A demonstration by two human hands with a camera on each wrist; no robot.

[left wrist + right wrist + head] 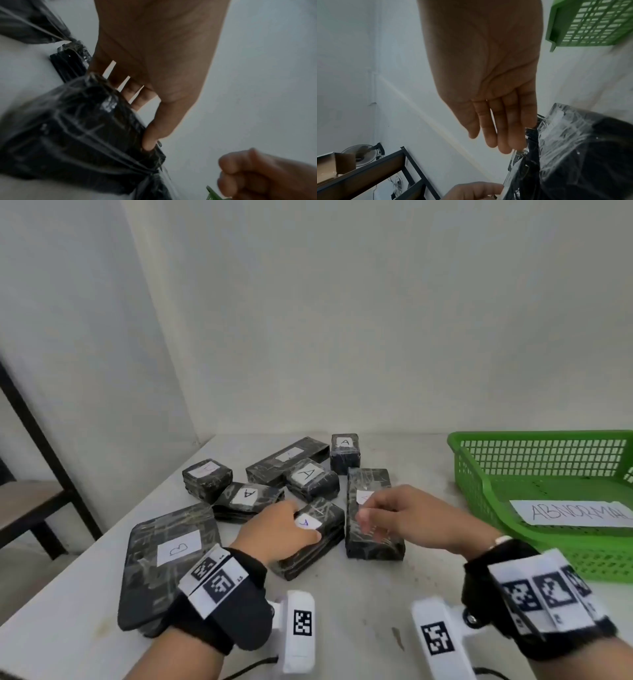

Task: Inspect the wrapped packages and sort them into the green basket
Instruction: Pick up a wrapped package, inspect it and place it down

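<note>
I am still early in the sort, I judge: the basket (pixel 479 474) at my right holds only a paper slip marked ABNORMAL (pixel 575 512), and all the packages lie on the table (pixel 359 611). The biggest, the flat B package (pixel 164 563), sits at my left, partly under my left wrist. Next in size is the long package (pixel 371 525) standing lengthwise before my right hand, and beyond it the heap of smaller ones, most labelled A, well apart from the basket.

The step in hand is picking one up to look it over. My left hand (pixel 277 532) has hold of the middle package (pixel 315 537): thumb curled onto its near edge by the white label, fingers wrapped over the far side, as the left wrist view shows. It seems still to rest on the table, though I cannot tell whether it is just lifting.

My right hand (pixel 407 518) hovers over the long package, blurred in the head view. The right wrist view shows the fingers nearly straight and together, relaxed, gripping nothing; whether the tips brush the wrap I cannot tell.

The next move, I think, calls for lifting the gripped package clear of its neighbours, turning it to check wrap and label, and carrying it to the basket only if it proves faulty.
</note>
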